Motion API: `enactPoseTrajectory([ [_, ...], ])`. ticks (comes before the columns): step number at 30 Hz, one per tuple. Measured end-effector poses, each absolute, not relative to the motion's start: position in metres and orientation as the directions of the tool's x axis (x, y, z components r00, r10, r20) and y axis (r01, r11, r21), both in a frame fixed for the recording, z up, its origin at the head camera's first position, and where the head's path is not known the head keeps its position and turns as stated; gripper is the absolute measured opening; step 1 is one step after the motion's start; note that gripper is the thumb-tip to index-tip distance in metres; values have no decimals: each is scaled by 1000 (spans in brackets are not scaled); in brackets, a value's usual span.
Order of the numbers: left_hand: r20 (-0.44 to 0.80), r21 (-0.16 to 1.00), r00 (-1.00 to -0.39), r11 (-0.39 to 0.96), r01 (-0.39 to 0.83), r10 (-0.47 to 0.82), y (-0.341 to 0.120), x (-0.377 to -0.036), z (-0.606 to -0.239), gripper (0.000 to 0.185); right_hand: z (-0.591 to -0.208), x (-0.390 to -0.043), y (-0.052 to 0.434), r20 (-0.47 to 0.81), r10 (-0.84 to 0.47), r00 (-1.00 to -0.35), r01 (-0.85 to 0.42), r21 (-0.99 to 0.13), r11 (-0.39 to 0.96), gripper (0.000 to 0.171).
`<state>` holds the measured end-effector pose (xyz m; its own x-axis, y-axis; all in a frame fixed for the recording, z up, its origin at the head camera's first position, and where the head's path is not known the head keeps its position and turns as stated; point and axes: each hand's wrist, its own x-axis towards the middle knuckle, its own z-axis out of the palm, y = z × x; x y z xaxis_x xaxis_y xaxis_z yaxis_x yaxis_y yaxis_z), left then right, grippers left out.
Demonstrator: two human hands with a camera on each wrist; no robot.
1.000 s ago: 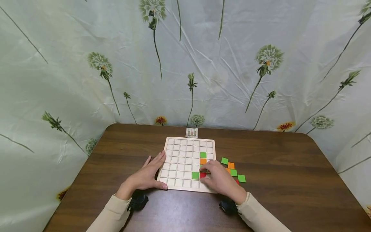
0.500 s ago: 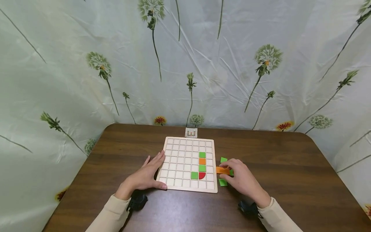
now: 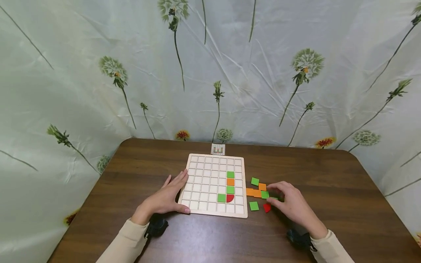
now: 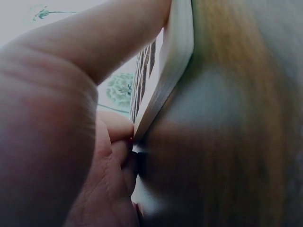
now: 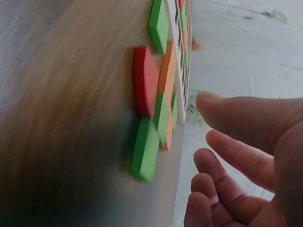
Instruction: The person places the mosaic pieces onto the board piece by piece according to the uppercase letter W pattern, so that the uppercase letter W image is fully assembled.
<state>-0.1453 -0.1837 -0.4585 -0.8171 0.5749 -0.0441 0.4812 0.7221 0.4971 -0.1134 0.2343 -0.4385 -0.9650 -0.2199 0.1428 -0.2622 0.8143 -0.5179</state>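
Note:
A pale wooden grid board (image 3: 204, 182) lies on the table. My left hand (image 3: 166, 197) rests at its lower left corner, fingers spread along the left edge and thumb on the front edge. On the board's right side, green (image 3: 230, 174) and orange tiles stand in a column, ending in a red quarter-round tile (image 3: 230, 198) with a green tile (image 3: 222, 198) beside it. My right hand (image 3: 292, 202) hovers at the loose tiles right of the board, thumb and fingers apart. In the right wrist view, nothing is between them; a loose red tile (image 5: 146, 80) and green tile (image 5: 146, 149) lie nearby.
Loose orange tiles (image 3: 252, 192) lie close to the board's right edge, among several green ones (image 3: 254, 206). A small printed pattern card (image 3: 218, 149) lies behind the board. A flower-print curtain (image 3: 263, 73) hangs beyond the table's back edge.
My right hand has drawn back from the board to the right, over the loose tiles, uncovering the board's red and green tiles. My left hand has stayed at the board's corner.

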Motion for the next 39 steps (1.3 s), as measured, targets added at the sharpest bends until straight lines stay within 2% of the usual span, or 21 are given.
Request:
enactPoseTrajectory([
  [20,-51,510,-812,714,480,582,-184,-142,-460,116,-448,-104,258,70,-228,-971,-231,-509,829,33],
  [39,-53,505,-817,721,474,574,-184,-147,-461,118,-450,-105,260,59,-249,-967,-243,-514,823,30],
])
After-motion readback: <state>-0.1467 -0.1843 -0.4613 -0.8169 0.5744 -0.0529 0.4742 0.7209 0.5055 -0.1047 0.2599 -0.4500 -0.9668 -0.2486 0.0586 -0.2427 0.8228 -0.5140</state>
